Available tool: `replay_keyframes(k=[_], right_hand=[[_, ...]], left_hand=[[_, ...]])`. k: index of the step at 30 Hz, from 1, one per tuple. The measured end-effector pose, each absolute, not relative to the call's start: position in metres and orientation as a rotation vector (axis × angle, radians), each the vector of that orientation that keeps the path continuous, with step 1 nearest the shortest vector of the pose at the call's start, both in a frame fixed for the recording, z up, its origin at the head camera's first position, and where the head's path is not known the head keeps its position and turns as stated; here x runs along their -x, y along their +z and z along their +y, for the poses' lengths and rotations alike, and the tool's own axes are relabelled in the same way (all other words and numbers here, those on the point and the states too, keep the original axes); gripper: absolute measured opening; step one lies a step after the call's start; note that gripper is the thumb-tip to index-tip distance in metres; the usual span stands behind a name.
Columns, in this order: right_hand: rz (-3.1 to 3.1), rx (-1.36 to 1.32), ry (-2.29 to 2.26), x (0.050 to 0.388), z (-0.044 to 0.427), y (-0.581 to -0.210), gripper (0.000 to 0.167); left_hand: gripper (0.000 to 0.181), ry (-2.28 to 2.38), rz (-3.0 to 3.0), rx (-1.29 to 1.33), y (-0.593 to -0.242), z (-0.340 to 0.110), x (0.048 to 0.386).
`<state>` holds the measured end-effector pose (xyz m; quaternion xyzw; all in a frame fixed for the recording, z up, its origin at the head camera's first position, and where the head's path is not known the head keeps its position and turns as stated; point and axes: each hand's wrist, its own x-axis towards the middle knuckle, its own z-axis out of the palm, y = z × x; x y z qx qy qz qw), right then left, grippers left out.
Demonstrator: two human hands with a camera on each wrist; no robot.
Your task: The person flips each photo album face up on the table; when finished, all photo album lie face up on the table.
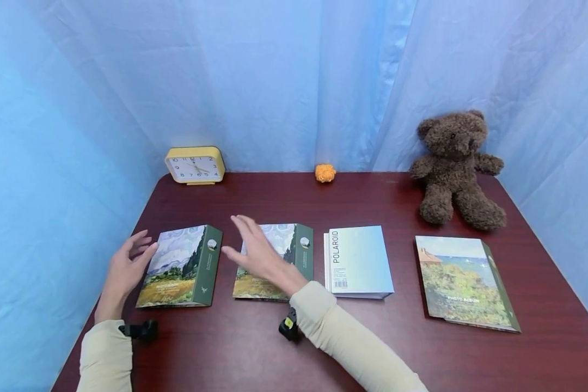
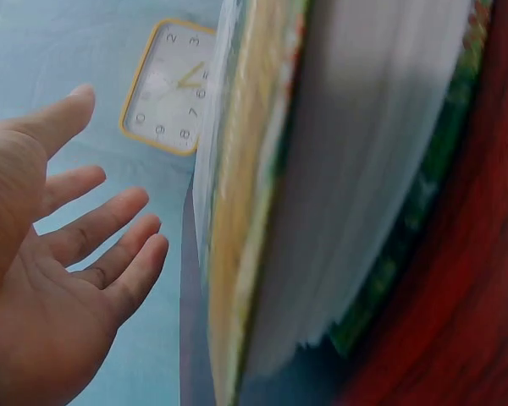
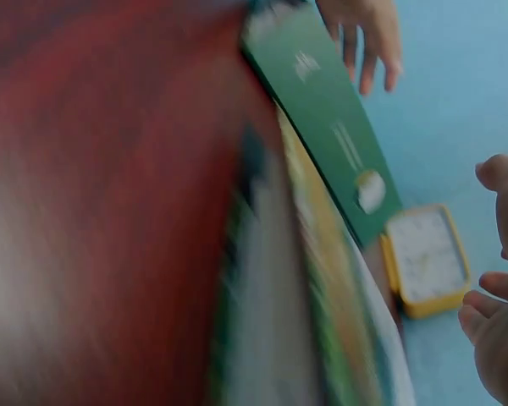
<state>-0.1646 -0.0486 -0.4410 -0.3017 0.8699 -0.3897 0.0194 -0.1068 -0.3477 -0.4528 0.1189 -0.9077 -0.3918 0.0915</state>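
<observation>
Two green-spined albums with painted landscape covers lie side by side, the left album (image 1: 173, 267) and the middle album (image 1: 301, 256). My left hand (image 1: 124, 272) is at the left album's left edge, fingers relaxed and holding nothing; in the left wrist view that hand (image 2: 76, 254) is spread beside the album's page block (image 2: 347, 169). Above the middle album hovers my right hand (image 1: 262, 256), fingers extended and empty. The right wrist view shows the right hand (image 3: 499, 279) at the right edge and the left album's green spine (image 3: 326, 118).
A pale blue Polaroid album (image 1: 360, 261) lies right of centre, and another painted album (image 1: 463, 280) farther right. Along the back of the table (image 1: 274, 196) are a yellow clock (image 1: 195, 165), a small orange object (image 1: 325, 173) and a brown teddy bear (image 1: 453, 163), before blue curtains.
</observation>
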Motion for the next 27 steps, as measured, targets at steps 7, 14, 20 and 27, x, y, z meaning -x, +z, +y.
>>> replay_keyframes(k=[7,14,20,27], right_hand=[[2.606,0.897,-1.244,0.137,-0.083,-0.452,0.074],[2.538,0.739,-1.290,0.117,-0.102,-0.457,0.077],[2.513,0.594,-1.280,0.106,-0.117,-0.459,0.078],[2.450,0.474,-1.310,0.099,-0.125,-0.459,0.075]], left_hand=[[0.068,-1.185,-2.760,-0.410,-0.453,-0.352,0.099],[0.071,-1.161,-2.854,-0.439,-0.459,-0.353,0.098],[0.067,-1.130,-2.874,-0.444,-0.461,-0.350,0.101],[0.065,-1.106,-2.926,-0.452,-0.462,-0.349,0.102]])
